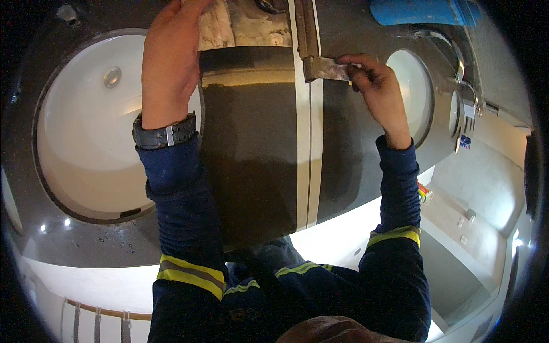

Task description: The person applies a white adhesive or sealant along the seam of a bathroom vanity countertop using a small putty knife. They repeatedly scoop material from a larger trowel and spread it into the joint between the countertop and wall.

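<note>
My right hand (374, 86) grips a metal scraper (326, 68), its blade pressed against a pale vertical strip (303, 143) that runs across the dark grey countertop (251, 160). My left hand (170, 60) lies flat, fingers together, on the counter's upper part beside the left basin, near a rough patch of pale mortar (229, 26) at the back. A black watch (164, 134) sits on my left wrist. Both sleeves are dark blue with yellow reflective bands.
A white oval basin (86, 131) is set in the counter at the left, with a drain (112, 76). A second white basin (414, 91) and a chrome tap (452, 51) lie at the right. A blue object (420, 11) sits at the top right. Grit lies on the counter's front edge (114, 243).
</note>
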### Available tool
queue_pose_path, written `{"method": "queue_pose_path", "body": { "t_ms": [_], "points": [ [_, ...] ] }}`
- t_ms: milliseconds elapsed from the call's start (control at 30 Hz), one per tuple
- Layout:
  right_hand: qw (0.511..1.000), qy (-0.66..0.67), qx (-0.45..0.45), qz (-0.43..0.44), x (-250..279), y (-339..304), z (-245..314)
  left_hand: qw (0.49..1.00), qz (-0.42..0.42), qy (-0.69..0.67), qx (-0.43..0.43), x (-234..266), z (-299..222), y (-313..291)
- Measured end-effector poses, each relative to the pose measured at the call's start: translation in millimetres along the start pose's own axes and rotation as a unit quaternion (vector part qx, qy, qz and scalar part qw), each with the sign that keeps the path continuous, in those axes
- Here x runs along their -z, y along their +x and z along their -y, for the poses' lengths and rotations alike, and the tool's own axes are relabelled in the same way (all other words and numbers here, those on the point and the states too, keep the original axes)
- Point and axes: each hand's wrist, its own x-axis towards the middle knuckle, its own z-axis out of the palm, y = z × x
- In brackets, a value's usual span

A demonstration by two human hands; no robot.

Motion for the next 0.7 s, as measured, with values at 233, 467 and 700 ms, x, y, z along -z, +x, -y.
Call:
{"method": "queue_pose_path", "body": {
  "t_ms": [233, 467, 700],
  "points": [
    [0.996, 0.075, 0.013, 0.036, -9, -22, 6, 1.000, 0.028, -0.001, -0.006, 3, 0, 3],
    [0.999, 0.048, -0.005, -0.024, -13, -43, 3, 1.000, -0.002, 0.012, -0.013, 0, 2, 2],
    [0.999, -0.002, -0.008, -0.037, -22, -63, 3, 1.000, -0.009, 0.017, -0.017, -1, 6, 1]
  ]
}}
